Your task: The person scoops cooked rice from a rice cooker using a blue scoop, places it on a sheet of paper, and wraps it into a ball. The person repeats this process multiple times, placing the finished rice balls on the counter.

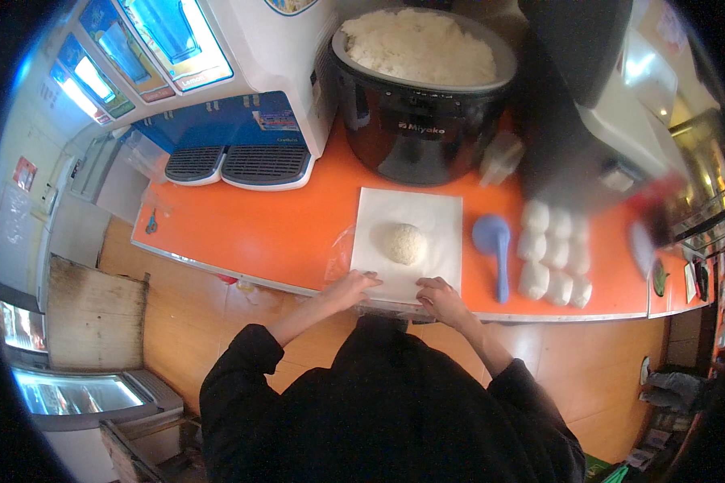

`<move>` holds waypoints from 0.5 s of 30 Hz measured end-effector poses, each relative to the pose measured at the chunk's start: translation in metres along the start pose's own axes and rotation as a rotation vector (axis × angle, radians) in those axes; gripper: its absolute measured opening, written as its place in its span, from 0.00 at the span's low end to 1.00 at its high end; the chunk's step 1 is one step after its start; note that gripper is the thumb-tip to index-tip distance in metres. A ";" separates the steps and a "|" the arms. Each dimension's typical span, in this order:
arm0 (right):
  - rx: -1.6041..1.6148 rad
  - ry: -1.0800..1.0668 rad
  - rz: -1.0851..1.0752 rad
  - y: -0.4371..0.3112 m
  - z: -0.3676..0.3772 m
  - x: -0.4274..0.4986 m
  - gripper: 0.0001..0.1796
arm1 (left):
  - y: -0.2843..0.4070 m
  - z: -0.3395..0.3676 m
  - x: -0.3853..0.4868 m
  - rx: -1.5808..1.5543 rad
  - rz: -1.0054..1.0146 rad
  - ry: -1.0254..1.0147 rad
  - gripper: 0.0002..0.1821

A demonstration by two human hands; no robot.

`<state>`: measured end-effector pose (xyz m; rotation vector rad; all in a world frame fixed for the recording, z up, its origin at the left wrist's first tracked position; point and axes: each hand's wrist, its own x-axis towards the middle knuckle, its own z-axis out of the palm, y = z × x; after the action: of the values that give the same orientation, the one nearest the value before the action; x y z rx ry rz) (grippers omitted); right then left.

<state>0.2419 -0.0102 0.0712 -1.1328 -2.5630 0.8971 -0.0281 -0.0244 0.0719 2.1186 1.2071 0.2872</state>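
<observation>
A dome of cooked white rice (406,244) sits on a square sheet of white wrapping paper (374,208), slightly above its centre. At the sheet's near left corner, my left hand (355,288) has its thumb and fingers on the paper's edge. My right hand (441,300) pinches the near edge towards the right corner. Clear plastic film (338,256) shows past the paper's left side. Right of the paper lies a blue rice scoop (500,253), its handle towards me. Several white wrapped bundles (557,250) stand in rows beyond it.
A large black Miyako rice cooker (423,133), heaped with rice, stands open behind the paper. Left of it is a drink dispenser (266,54) with drip trays (266,166). Small scissors (151,222) lie at the orange counter's (248,235) left end. Another person's legs (676,386) show at right.
</observation>
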 end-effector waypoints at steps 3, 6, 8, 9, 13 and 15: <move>0.004 0.006 -0.001 0.002 0.002 0.000 0.06 | -0.002 -0.002 0.000 -0.030 -0.021 -0.011 0.25; -0.015 0.014 -0.009 0.002 0.003 0.000 0.07 | -0.006 -0.002 0.002 -0.025 -0.035 -0.025 0.24; -0.007 0.006 -0.005 0.002 0.003 0.000 0.07 | -0.011 -0.002 0.002 -0.035 -0.035 -0.016 0.22; -0.016 -0.002 -0.004 0.002 0.002 0.000 0.07 | -0.013 -0.001 0.002 -0.049 -0.033 -0.002 0.21; 0.004 -0.033 0.016 -0.001 -0.003 0.001 0.07 | -0.017 0.000 0.003 -0.030 -0.065 -0.035 0.11; -0.021 -0.050 0.041 -0.006 -0.004 0.002 0.09 | -0.014 0.000 0.003 -0.001 -0.100 -0.039 0.08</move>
<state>0.2386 -0.0101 0.0773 -1.1878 -2.6040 0.9209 -0.0360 -0.0167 0.0619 2.0454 1.2850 0.2004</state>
